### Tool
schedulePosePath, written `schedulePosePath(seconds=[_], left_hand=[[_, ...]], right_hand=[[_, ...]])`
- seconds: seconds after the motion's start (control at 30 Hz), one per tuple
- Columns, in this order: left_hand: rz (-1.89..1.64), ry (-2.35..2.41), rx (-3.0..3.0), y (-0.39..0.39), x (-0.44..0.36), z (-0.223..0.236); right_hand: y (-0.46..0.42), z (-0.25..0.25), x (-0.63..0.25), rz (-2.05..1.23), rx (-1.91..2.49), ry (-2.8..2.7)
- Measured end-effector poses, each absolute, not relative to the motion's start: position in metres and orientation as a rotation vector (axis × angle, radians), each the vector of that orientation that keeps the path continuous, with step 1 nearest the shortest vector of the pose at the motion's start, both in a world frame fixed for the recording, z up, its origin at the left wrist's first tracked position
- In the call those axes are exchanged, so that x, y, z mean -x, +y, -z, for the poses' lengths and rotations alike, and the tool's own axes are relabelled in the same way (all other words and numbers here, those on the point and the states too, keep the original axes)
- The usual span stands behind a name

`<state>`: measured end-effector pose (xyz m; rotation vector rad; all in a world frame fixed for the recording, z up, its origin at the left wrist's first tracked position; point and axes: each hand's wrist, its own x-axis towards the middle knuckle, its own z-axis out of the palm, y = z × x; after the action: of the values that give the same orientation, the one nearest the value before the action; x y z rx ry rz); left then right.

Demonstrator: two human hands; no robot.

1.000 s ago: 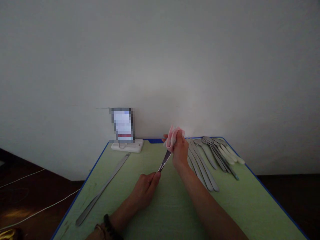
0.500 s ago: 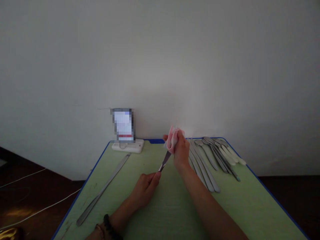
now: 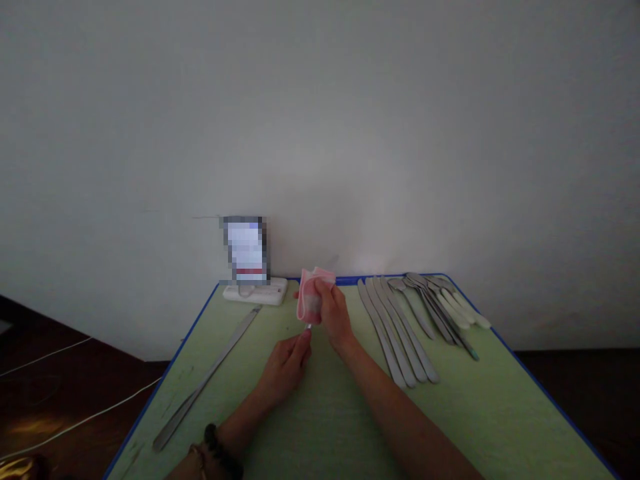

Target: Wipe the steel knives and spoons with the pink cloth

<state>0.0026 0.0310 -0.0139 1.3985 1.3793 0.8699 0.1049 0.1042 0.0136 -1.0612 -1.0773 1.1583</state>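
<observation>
In front of me my left hand (image 3: 289, 360) grips the near end of a metal table knife (image 3: 308, 327). My right hand (image 3: 334, 310) is closed around a folded pink and white cloth (image 3: 311, 303), which wraps most of the knife. Only a short shiny bit shows between the cloth and my left fingers, and a faint tip seems to stick out beyond the cloth. To the right of my right hand, several metal knives (image 3: 395, 333) lie side by side.
Spoons (image 3: 419, 313) and white-handled cutlery (image 3: 463, 310) lie at the back right of the green table (image 3: 330, 427). Another long metal knife (image 3: 210, 377) lies slanted on the left. A propped phone (image 3: 246, 250) and a white power strip-like block (image 3: 255, 292) stand by the wall.
Both hands have shifted left, the right one more. The cloth has slid down the knife towards my left hand, covering the blade that showed between them.
</observation>
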Motion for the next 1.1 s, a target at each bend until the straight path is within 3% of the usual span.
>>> schedulePosePath(seconds=[0.2, 0.5, 0.9, 1.1], left_hand=[[-0.802, 1.336, -1.390, 0.028, -0.002, 0.012], [-0.749, 1.302, -1.570, 0.024, -0.002, 0.008], [-0.766, 1.351, -1.465, 0.027, -0.001, 0.010], [-0.755, 1.023, -1.364, 0.024, 0.006, 0.007]], right_hand=[[0.113, -0.021, -0.122, -1.167, 1.046, -1.161], [0.121, -0.036, -0.138, -1.142, 0.979, -0.691], [0.116, -0.018, -0.122, -1.106, 1.065, -0.999], [0.121, -0.028, -0.135, -1.119, 1.005, -0.846]])
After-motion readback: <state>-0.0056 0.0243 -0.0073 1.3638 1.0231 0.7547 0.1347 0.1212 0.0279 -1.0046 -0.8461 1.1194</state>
